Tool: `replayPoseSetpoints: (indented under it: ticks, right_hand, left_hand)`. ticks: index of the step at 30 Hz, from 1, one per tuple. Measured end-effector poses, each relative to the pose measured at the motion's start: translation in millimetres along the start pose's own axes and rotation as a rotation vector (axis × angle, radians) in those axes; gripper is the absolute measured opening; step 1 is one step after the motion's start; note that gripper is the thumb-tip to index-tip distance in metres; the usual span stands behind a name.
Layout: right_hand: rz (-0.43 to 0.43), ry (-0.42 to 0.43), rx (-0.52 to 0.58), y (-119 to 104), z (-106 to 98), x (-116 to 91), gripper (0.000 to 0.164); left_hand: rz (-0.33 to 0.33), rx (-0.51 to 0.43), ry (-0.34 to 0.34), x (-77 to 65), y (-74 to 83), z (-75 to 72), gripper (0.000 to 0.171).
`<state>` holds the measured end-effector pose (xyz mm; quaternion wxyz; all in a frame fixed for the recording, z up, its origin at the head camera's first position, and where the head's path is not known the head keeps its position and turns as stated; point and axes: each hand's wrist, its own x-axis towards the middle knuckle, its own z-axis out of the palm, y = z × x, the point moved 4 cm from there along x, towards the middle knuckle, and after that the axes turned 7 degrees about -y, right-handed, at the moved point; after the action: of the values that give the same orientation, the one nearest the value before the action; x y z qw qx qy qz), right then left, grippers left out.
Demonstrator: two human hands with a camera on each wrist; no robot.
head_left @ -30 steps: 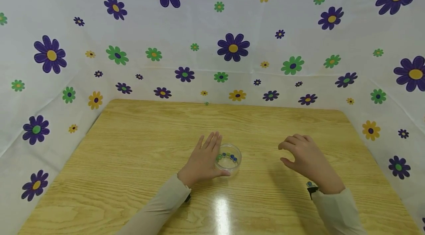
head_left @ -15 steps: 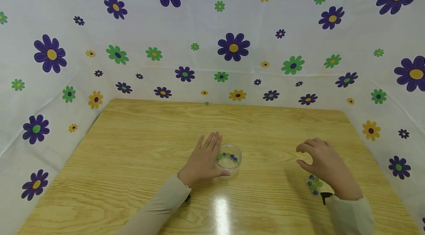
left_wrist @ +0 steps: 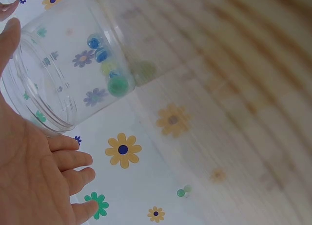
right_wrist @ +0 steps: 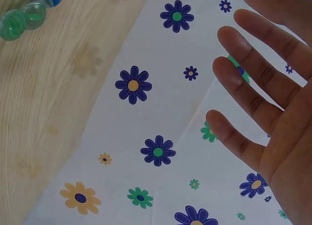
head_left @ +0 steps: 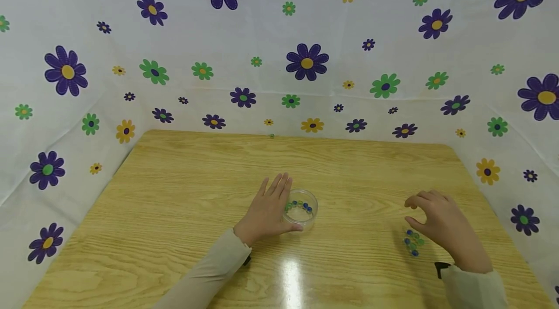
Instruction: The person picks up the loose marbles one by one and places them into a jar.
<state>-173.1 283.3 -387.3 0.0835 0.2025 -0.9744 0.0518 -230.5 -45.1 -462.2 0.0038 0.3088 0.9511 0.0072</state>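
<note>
My left hand (head_left: pixel 267 214) lies against the left side of a clear jar (head_left: pixel 309 225), its fingers straight and its thumb along the near side. Inside the upright jar, blue, green and yellowish marbles (left_wrist: pixel 101 54) lie on the bottom. Over at the right, my right hand (head_left: pixel 445 224) hovers above the table with loosely bent fingers and nothing in them. Just left of it and below sits a small group of blue and green marbles (head_left: pixel 412 243); part of that group, a green marble (right_wrist: pixel 12 25), shows at the corner of the right wrist view.
A lone green marble (head_left: pixel 272 136) rests at the back edge of the wooden table (head_left: pixel 196 168). White cloth (head_left: pixel 262 32) with printed flowers rises behind the table and on both sides.
My right hand has moved to the right and a little nearer, uncovering the group of marbles on the table. The left hand and the jar have stayed in place.
</note>
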Motion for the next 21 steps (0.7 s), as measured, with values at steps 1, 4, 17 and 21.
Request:
replayPoseSetpoints:
  ticks: [1,4,17,21]
  right_hand:
    - [0.011,-0.012,0.003,1.3,1.0,-1.4,0.025]
    - [0.042,-0.042,0.011,5.5,4.8,-5.7,0.025]
    - [0.133,-0.178,0.095,27.9,25.3,-23.6,0.021]
    - [0.159,-0.23,0.118,33.8,32.5,-28.0,0.018]
  left_hand:
    - [-0.001,0.002,-0.003,0.0,-0.1,0.0,0.112]
    - [-0.004,-0.006,-0.012,-0.5,0.0,-0.1,0.112]
    - [0.0,-0.023,-0.007,-1.4,1.0,-2.6,0.111]
    - [0.0,-0.04,-0.015,-1.1,1.4,-3.4,0.111]
